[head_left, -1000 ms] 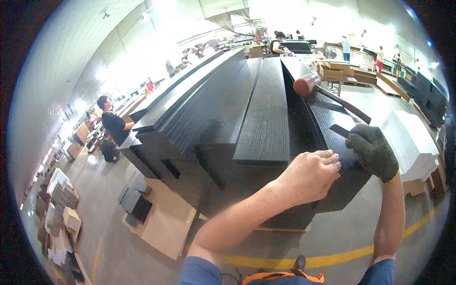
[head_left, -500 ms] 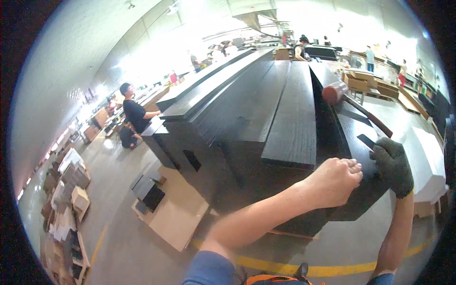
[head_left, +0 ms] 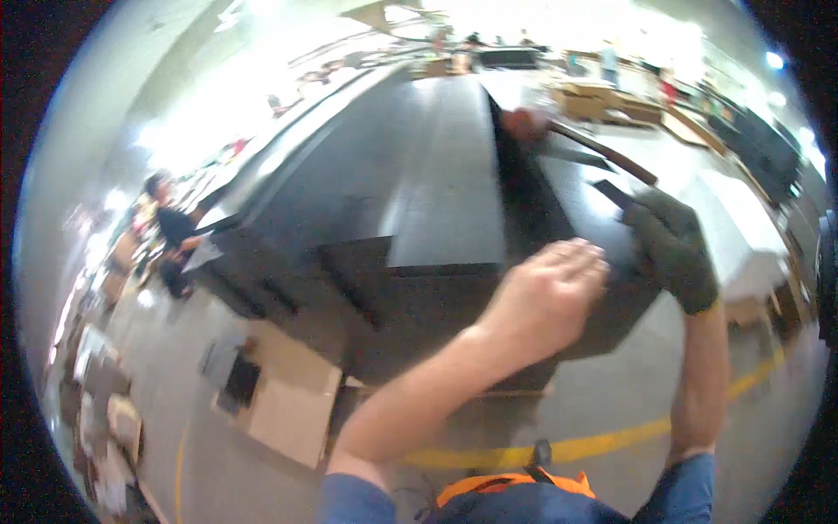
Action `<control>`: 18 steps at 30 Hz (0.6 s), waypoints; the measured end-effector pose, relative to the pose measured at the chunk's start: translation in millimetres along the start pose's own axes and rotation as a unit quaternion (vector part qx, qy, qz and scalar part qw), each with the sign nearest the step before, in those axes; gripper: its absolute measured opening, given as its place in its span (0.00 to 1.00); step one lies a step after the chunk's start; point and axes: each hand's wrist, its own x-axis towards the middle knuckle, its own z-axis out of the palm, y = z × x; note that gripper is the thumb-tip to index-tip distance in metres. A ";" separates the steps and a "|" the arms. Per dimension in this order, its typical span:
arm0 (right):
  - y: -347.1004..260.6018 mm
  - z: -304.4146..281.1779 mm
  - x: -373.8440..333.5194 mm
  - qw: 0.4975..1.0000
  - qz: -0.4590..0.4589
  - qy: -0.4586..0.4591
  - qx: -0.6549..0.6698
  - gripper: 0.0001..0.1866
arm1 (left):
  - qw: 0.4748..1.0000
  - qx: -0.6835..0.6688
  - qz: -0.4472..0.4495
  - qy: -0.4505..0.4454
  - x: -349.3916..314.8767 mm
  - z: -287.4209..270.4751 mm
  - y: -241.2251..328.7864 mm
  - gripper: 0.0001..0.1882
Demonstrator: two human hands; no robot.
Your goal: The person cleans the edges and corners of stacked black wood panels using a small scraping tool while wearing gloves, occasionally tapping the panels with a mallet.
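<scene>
My bare left hand (head_left: 554,284) hovers over the near end of a stack of long black boards (head_left: 449,192), its fingers curled together. Whatever it might hold is hidden. My right hand (head_left: 676,249), in a dark knitted glove, is closed on a small flat black piece (head_left: 613,194) that juts out past the fingers. Below both hands is a black panel surface (head_left: 602,218), to the right of a dark gap beside the boards. A mallet with a reddish-brown head (head_left: 524,125) and a wooden handle rests across that gap, just beyond my right hand.
Flat cardboard (head_left: 292,393) with dark pieces on it lies on the floor at left. A person in dark clothes (head_left: 175,229) is beyond the stack. White stacked material (head_left: 729,227) stands at right, and cardboard boxes (head_left: 585,100) at the back. A yellow line (head_left: 602,445) crosses the floor.
The whole scene has shifted left and up in the picture and is blurred. Both hands stay close to the same part of the panel, and the mallet still lies there.
</scene>
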 end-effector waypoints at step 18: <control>5.9 118.5 -103.1 0.833 -0.005 0.417 0.364 0.10 | 0.971 -0.136 0.030 -0.193 52.2 -25.8 -30.5 0.10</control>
